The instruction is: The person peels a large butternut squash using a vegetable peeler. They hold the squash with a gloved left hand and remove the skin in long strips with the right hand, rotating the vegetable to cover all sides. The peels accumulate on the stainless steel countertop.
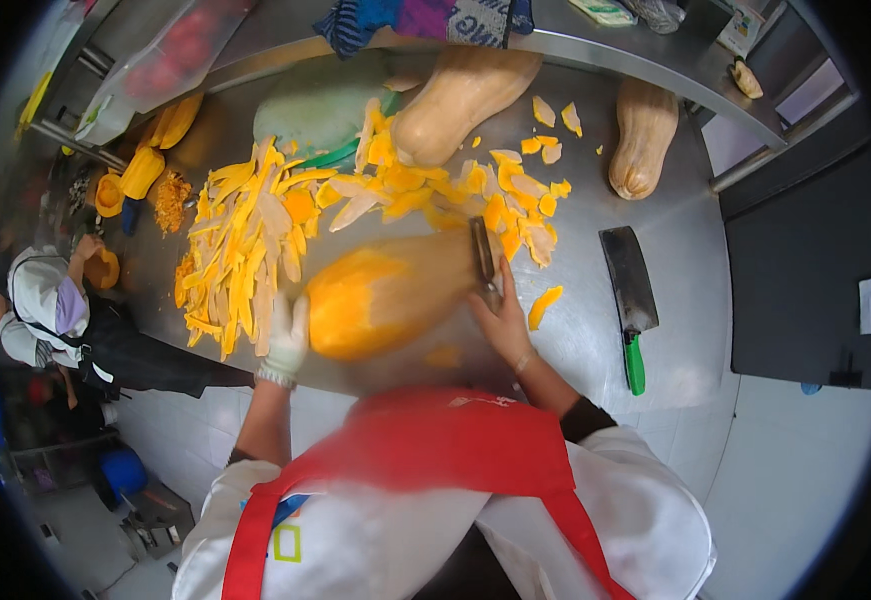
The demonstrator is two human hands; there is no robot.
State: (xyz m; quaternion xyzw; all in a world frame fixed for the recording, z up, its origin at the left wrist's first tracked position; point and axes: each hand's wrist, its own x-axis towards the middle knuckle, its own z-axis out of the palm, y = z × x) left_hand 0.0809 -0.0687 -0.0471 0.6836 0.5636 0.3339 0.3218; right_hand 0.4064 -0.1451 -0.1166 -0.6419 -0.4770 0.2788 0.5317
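Note:
A large partly peeled butternut squash (pixel 390 292) lies on the steel table before me, its left end bare orange flesh and its right part still skinned. My left hand (pixel 285 337), in a whitish glove, rests against the left end. My bare right hand (pixel 501 319) is closed around the handle of a peeler (pixel 483 259), whose metal head is at the squash's right end. Orange and tan peelings (pixel 240 247) are heaped to the left, and more peel pieces (pixel 514 195) lie beyond the squash. Two whole butternut squashes (pixel 454 105) (pixel 644 142) lie farther back.
A cleaver with a green handle (pixel 630 292) lies on the right. A pale green rounded object (pixel 315 101) sits behind the peelings. A steel shelf (pixel 630 56) crosses the far side. At left, a co-worker (pixel 52 300) has a hand at a cut squash (pixel 102 268).

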